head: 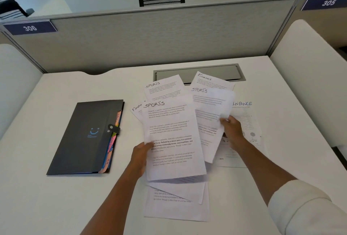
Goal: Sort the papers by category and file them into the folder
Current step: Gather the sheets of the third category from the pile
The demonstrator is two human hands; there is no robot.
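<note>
Nearest, a loose sheet point(174, 202) lies flat on the desk point(56, 206). Above it the left hand point(140, 152) pinches the left edge of a SPORTS page point(172, 137), thumb on top. The right hand point(231, 131) grips a second SPORTS page point(212, 107), fingers clamped on its lower right corner. This looks like the sorting step: like headings are being gathered. Next, the 2 SPORTS pages need stacking, square, apart from the FINANCE sheets point(244, 114). The papers fan out mid-desk, long axes running roughly away from the person, headings at the far end. The folder point(86, 137) lies shut to the left, long axis also running away, tilted right, tabs facing the papers.
</note>
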